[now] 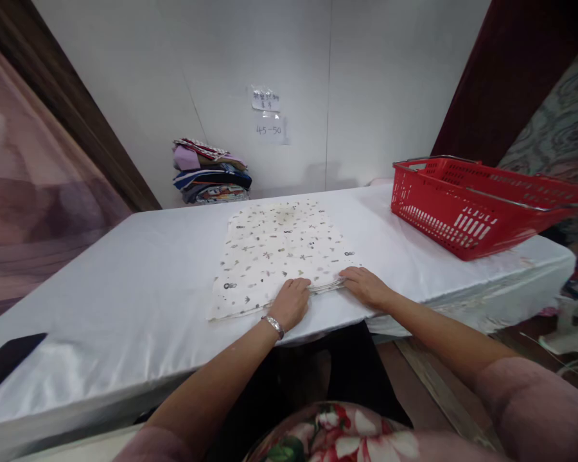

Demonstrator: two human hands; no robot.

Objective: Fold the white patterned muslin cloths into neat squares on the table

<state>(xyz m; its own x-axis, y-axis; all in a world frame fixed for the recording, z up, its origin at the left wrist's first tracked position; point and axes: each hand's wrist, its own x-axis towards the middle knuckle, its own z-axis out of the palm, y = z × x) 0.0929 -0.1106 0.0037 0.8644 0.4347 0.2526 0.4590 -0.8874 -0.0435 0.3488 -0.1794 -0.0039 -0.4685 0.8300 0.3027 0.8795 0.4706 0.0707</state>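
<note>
A white cloth (274, 256) with small grey and olive printed figures lies flat on the table, folded in layers that show along its near edge. Over the middle of that edge, my left hand (291, 303) has its fingers curled and closed on the fabric; a silver bracelet circles the wrist. At the near right corner, my right hand (365, 287) pinches the layered edge between thumb and fingers. Both thumbs are mostly hidden.
A table with a white satiny cover (139, 289) spreads around the cloth. Folded fabrics (212, 176) are stacked against the wall at the back. On the right stands a red plastic basket (462, 212). A dark flat object (9, 359) lies at the left edge.
</note>
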